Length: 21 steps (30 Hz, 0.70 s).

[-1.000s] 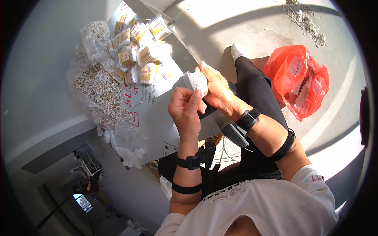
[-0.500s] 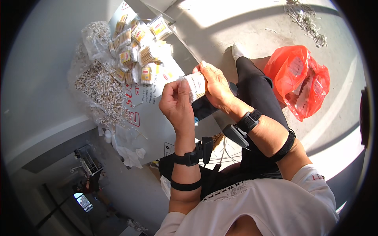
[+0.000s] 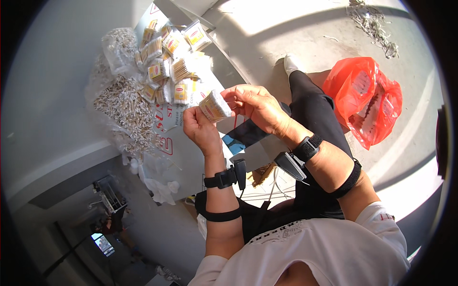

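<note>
A small clear pack of cotton swabs point(image 3: 214, 107) with a yellow and white label is held up in front of me, tilted. My left hand point(image 3: 202, 129) grips its lower left end between thumb and fingers. On the other side, my right hand point(image 3: 261, 107) has its fingers curled and pinched at the pack's right edge; the fingertips are partly hidden. Beyond my hands, several similar filled packs point(image 3: 181, 91) lie in a loose pile. Left of them, a mass of loose cotton swabs point(image 3: 123, 106) spills from a clear plastic bag point(image 3: 119, 50).
The packs rest on a white printed board point(image 3: 183, 155). A red plastic bag point(image 3: 346, 86) holding white pieces stands on the floor to the right. Shredded scraps point(image 3: 374, 28) lie at the far right. Below my hands is a dark flat item point(image 3: 250, 132). Crumpled clear plastic point(image 3: 162, 190) hangs at the board's near edge.
The pack has shifted left and turned, so its label now faces up. My left hand moved slightly left with it; my right hand slid from gripping its side to its edge.
</note>
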{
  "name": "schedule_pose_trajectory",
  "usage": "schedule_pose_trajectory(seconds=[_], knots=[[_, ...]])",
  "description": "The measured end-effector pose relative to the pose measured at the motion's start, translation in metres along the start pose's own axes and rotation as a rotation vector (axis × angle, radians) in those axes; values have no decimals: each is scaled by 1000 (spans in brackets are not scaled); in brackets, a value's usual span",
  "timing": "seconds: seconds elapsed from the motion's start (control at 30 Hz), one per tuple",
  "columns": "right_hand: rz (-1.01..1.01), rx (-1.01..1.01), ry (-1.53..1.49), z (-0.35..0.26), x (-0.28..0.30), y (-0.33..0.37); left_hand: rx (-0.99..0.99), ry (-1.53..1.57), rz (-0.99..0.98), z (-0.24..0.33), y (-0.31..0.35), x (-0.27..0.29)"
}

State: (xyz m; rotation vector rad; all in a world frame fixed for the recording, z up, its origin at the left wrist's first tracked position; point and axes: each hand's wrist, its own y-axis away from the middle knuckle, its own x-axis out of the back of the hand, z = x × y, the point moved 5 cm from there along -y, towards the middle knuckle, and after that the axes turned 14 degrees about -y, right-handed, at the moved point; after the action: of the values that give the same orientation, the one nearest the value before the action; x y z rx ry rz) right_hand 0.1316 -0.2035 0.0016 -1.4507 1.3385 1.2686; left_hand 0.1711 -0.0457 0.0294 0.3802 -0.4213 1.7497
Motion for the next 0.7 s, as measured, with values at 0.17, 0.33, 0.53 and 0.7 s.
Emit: schedule_pose_trajectory(seconds=[0.17, 0.33, 0.53, 0.7], knots=[[-113, 36, 191, -2, -20, 6, 58, 242, -111, 2, 3, -5], [-67, 265, 840, -8, -43, 15, 149, 369, -115, -2, 11, -15], [-106, 156, 743, -4, -35, 10, 146, 402, -92, -13, 5, -8], [234, 152, 414, -18, 11, -2, -269, -186, 161, 18, -1, 27]])
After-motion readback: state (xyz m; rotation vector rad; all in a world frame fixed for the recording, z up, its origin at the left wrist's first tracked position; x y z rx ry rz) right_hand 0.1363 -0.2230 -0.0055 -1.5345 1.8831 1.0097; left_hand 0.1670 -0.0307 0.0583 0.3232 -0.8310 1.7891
